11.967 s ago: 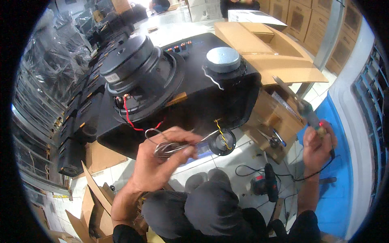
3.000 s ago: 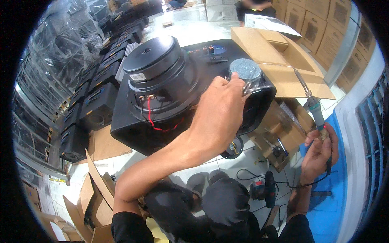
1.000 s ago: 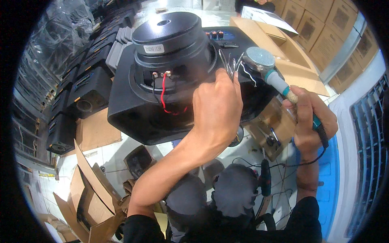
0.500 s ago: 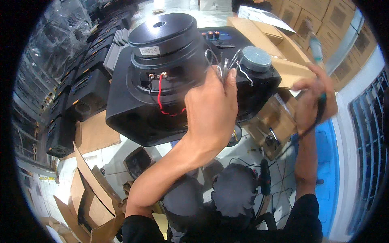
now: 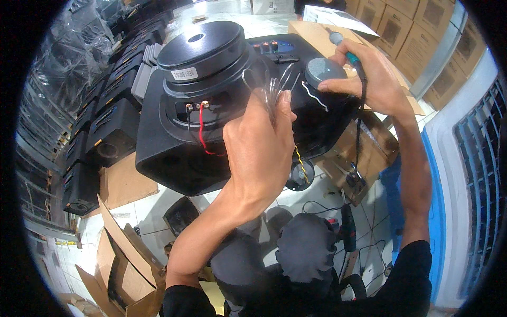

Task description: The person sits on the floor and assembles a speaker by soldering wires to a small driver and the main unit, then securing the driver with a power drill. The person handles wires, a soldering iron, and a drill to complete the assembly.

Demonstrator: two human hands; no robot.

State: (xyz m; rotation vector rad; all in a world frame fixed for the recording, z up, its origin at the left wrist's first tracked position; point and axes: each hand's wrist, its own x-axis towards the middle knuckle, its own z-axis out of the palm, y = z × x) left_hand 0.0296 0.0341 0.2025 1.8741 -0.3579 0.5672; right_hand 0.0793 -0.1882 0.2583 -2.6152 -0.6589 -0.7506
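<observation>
My left hand [image 5: 259, 140] is closed on a loose bundle of thin silvery solder wire [image 5: 272, 91], above a black speaker cabinet [image 5: 174, 158]. A soldering iron [image 5: 348, 55] with a teal grip is held in my right hand [image 5: 377, 79], its tip pointing up and away. That hand's thumb and fingers also reach around a round grey magnet [image 5: 322, 71] on the cabinet; a short white wire [image 5: 315, 96] lies beside it. Left of my hands sits a large black woofer magnet [image 5: 200, 50], with red wire [image 5: 202, 129] and black wire at its terminals.
A small round part with yellow wire [image 5: 301, 174] hangs below the cabinet's near edge. Rows of black speaker boxes [image 5: 113, 132] stand at left. Cardboard boxes [image 5: 417, 31] are stacked far right; opened cardboard [image 5: 124, 264] lies near left. A black-handled tool [image 5: 347, 227] lies by my knee.
My right hand has moved left with the soldering iron, onto the grey magnet. My left hand has shifted slightly left, still holding the solder wire.
</observation>
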